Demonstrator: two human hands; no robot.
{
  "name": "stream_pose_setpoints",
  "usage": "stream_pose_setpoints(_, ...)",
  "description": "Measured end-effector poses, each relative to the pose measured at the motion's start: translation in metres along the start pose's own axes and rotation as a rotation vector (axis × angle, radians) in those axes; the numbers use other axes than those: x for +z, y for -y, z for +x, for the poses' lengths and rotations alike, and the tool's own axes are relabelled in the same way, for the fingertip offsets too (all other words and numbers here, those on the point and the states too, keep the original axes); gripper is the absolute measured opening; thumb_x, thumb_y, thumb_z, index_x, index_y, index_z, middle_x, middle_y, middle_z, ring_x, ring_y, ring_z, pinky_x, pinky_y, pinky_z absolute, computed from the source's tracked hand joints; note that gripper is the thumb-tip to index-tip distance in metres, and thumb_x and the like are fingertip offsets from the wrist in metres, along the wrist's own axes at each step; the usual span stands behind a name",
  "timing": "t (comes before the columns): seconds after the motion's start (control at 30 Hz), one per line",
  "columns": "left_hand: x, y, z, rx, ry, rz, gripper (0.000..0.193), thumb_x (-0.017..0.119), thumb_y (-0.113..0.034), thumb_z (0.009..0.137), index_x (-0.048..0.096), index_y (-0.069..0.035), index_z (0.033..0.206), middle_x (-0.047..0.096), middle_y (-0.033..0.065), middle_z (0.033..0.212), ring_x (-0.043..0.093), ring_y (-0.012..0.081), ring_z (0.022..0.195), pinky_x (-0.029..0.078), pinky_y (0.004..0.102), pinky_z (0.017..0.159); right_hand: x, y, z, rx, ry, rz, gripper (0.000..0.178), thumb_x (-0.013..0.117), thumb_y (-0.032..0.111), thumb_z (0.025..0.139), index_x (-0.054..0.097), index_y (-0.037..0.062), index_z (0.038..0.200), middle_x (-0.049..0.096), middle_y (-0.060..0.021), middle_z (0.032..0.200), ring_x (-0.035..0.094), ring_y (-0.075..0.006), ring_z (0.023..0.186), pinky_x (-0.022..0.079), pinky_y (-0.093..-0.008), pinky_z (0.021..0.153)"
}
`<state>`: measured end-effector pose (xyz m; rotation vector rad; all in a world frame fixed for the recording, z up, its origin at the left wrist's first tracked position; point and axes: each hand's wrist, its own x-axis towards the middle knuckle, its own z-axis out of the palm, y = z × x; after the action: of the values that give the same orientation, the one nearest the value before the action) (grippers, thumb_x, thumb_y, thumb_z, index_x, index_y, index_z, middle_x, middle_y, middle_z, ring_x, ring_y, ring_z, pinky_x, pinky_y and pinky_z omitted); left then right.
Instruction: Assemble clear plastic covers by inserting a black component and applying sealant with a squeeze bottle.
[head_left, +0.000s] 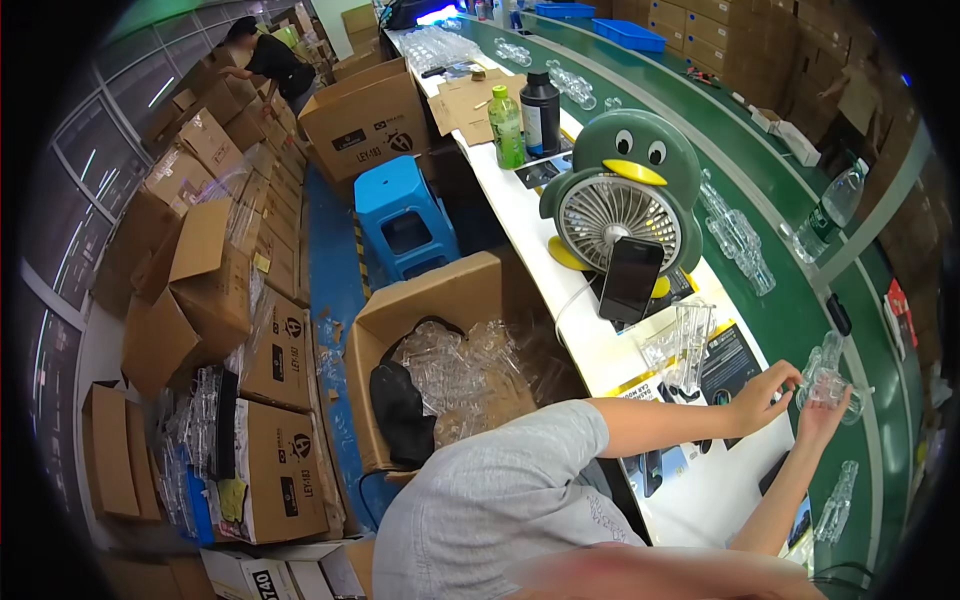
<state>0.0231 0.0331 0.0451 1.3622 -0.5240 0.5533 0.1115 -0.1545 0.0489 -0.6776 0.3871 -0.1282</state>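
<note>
Your grey sleeve point(500, 500) fills the near edge, both forearms reaching right over the white table point(700, 490). Your left hand point(765, 395) and right hand point(822, 415) close together around a clear plastic piece point(825, 380) at the edge of the green conveyor belt point(800, 290). Behind it, a penguin-shaped fan point(620, 190) props a dark phone point(630, 280). Left of you, an open cardboard box point(440, 350) holds more clear pieces beside a blue stool point(405, 215).

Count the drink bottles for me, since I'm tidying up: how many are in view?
3: a green plastic bottle and a dark plastic bottle together on the white bench, and a clear plastic water bottle beyond the green conveyor. Others may be hidden.
</note>
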Motion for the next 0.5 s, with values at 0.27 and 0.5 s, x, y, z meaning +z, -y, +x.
stream_pose_setpoints(0.27, 0.009, 0.028, -0.005, -0.449, 0.141, -0.260, 0.029, 0.055, -0.015, 0.087, 0.044, -0.005, 0.112, 0.053, 0.0066, 0.100, 0.051, 0.0145, 0.096, 0.042, 0.0273, 0.080, -0.051, -0.010, -0.138, -0.591, 0.413, -0.699, 0.039, 0.048, 0.016, 0.088, 0.048, -0.0066, 0.121, 0.047, -0.0155, 0.128, 0.043, -0.0243, 0.120, 0.032, -0.0353, 0.102)
stream_pose_setpoints(0.5, 0.014, 0.018, -0.007, -0.744, 0.419, -0.690, 0.041, 0.052, -0.038, 0.088, 0.048, -0.008, 0.115, 0.055, 0.0034, 0.106, 0.052, 0.0133, 0.101, 0.041, 0.0320, 0.088, -0.067, -0.035, -0.191, -0.922, 0.449, -1.732, 0.043, 0.069, 0.004, 0.065, 0.059, 0.0025, 0.107, 0.051, -0.0145, 0.125, 0.048, -0.0312, 0.115, 0.038, -0.0371, 0.095)
